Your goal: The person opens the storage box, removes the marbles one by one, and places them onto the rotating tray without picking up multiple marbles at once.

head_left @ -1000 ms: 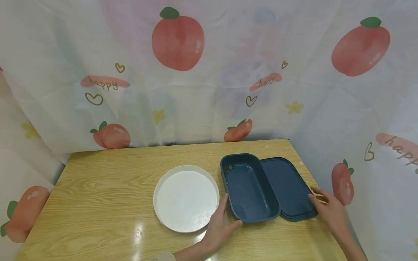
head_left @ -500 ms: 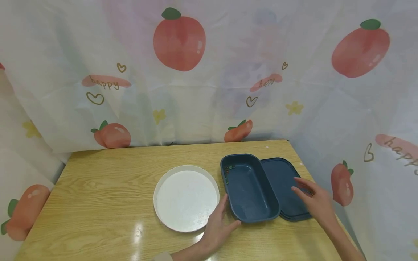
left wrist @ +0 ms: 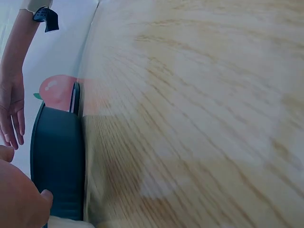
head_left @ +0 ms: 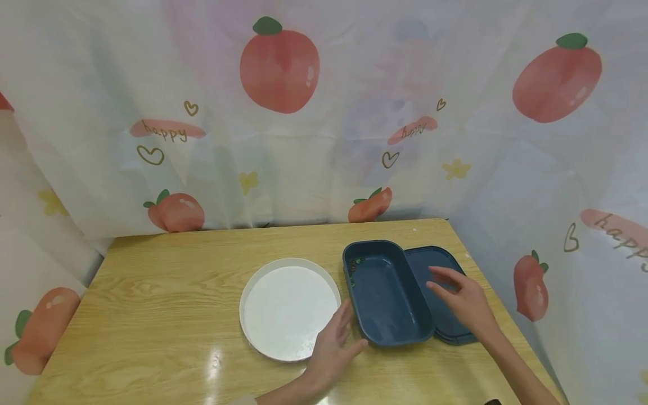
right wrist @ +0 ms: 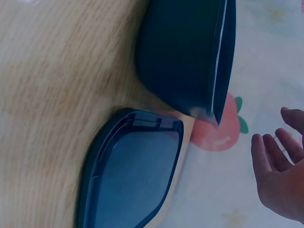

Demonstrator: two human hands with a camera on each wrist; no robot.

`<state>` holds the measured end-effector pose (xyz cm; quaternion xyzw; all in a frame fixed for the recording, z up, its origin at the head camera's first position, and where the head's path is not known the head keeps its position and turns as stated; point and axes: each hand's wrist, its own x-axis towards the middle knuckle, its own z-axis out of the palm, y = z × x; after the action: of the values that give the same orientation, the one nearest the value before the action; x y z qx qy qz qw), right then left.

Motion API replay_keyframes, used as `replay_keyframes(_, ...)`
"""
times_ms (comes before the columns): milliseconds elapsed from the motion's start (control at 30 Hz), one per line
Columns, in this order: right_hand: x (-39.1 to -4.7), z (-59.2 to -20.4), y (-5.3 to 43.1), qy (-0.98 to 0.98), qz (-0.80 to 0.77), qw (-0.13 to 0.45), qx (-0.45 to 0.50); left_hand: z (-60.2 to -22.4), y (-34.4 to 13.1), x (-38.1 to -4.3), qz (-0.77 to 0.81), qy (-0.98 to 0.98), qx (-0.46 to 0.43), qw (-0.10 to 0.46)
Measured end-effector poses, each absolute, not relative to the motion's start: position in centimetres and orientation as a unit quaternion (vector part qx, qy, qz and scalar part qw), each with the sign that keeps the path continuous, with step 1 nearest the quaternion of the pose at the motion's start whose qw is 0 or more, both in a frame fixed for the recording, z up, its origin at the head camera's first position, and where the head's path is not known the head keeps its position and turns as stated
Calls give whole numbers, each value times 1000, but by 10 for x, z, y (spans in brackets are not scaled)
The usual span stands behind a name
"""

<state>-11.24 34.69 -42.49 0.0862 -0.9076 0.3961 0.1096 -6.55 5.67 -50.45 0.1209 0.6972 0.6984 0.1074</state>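
Note:
A deep dark-blue rectangular box (head_left: 387, 304) stands on the table, with several small red and green bits in its far left corner. Its flat dark-blue lid (head_left: 430, 261) lies against its right side. Between a round white plate (head_left: 288, 309) and the box is my left hand (head_left: 331, 346), fingers loosely extended, thumb near the box's front corner. My right hand (head_left: 466, 298) hovers above the lid, thumb and fingers parted with nothing between them. The right wrist view shows the lid (right wrist: 137, 175) below the raised right hand (right wrist: 280, 171).
The wooden table (head_left: 162, 309) meets a white curtain (head_left: 324, 112) printed with peaches at the back and on both sides. The plate stands close to the box's left side. A dark strap piece (left wrist: 46, 18) shows on the right wrist in the left wrist view.
My right hand has left the lid's right edge and moved left over the lid toward the box. The left hand has drawn slightly back from the box. Box, lid and plate stay put.

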Motion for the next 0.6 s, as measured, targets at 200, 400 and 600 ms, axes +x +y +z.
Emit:
replay_keyframes(200, -123, -422, 336, -907, 393, 104, 109, -502, 43, -66, 708, 688, 134, 93)
replay_keyframes(400, -130, -420, 325, -911, 392, 74, 105, -505, 29, -66, 715, 676, 162, 72)
replay_keyframes(600, -138, -423, 319, -913, 389, 63, 108, -506, 16, -64, 672, 713, 197, 37)
